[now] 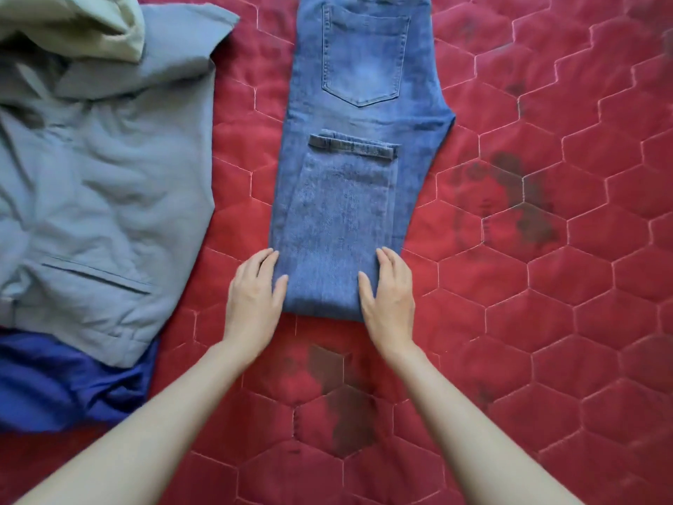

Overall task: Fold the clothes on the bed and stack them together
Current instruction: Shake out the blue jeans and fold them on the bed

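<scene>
A pair of blue jeans (358,147) lies lengthwise on the red quilted bed (546,286), back pocket up. Its legs are folded up over the thighs, with the hems ending just below the pocket. My left hand (255,297) rests at the left corner of the near fold, thumb on the denim. My right hand (388,289) lies on the right corner of the same fold, fingers spread flat. Neither hand clearly grips the cloth.
A crumpled grey jacket (105,184) with a slit pocket lies to the left. A pale green garment (80,23) sits on its far end, and a dark blue garment (62,384) pokes out beneath its near end. Dark stains mark the quilt.
</scene>
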